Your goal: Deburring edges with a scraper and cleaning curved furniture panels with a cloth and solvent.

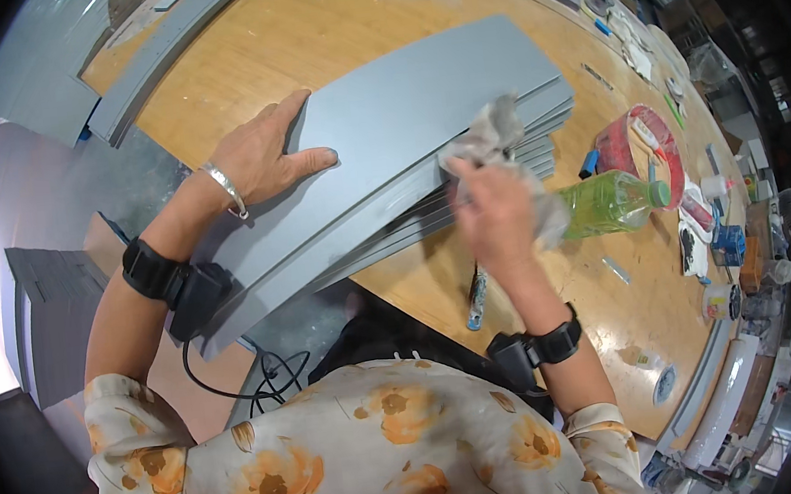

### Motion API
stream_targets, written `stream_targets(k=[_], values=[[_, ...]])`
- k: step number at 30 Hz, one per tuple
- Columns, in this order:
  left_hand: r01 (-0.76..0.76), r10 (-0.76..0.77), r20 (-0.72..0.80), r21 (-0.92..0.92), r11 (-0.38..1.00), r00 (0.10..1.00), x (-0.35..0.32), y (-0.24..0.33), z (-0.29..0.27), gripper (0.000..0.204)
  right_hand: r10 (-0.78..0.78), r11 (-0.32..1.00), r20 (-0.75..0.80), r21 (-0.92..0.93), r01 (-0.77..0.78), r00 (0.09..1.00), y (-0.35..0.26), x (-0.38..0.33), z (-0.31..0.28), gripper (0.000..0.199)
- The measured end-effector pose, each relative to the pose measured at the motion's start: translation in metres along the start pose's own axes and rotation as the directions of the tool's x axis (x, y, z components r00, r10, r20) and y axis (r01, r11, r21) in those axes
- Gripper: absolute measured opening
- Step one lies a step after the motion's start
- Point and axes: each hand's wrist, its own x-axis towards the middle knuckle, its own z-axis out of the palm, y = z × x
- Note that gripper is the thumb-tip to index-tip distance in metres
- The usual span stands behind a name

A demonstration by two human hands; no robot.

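A stack of long grey boards (402, 121) lies across the wooden workbench (333, 22), its near end hanging over the bench edge. My left hand (265, 155) rests flat on the top board, fingers spread, holding nothing. My right hand (493, 208) grips a crumpled grey rag (490, 136) and presses it against the front edge of the stack. Both wrists carry black straps with small devices.
A green plastic bottle (612, 200) lies on its side just right of my right hand. A red tape roll (640, 139), a pen-like tool (476, 296) and several small items sit along the bench's right side. More grey boards (163, 50) lie at the far left.
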Motion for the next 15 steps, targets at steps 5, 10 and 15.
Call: stream_targets(k=[5,10,15], values=[[0.008,-0.008,-0.013,0.027,1.0,1.0,-0.003,0.002,0.0,0.08,-0.024,0.997,0.311,0.081,-0.002,0.95,-0.056,-0.01,-0.006,0.06],[0.026,-0.025,-0.006,0.033,0.999,1.0,-0.005,0.008,-0.004,0.078,0.104,0.992,0.311,-0.098,-0.077,0.945,-0.022,-0.007,-0.006,0.057],[0.065,-0.067,0.043,0.04,0.997,0.997,-0.006,0.012,-0.006,0.077,0.188,0.981,0.229,-0.093,-0.171,0.955,-0.036,-0.004,-0.002,0.054]])
